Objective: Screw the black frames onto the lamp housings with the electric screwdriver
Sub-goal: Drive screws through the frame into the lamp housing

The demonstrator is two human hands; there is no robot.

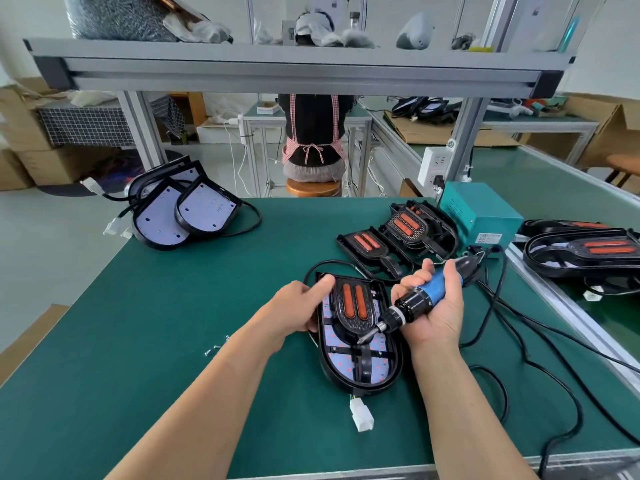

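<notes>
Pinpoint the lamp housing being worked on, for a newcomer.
Green bench mat, near centre. The left hand holds the lamp housing; the right hand aims the electric screwdriver at it. Only this one lies unstacked, white connector toward the viewer.

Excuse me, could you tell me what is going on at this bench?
A person is fastening a black frame onto a lamp housing on the green mat. The left hand steadies the housing while the right hand grips the electric screwdriver, its bit angled at the frame's lower edge. Loose screws lie to the left.
</notes>
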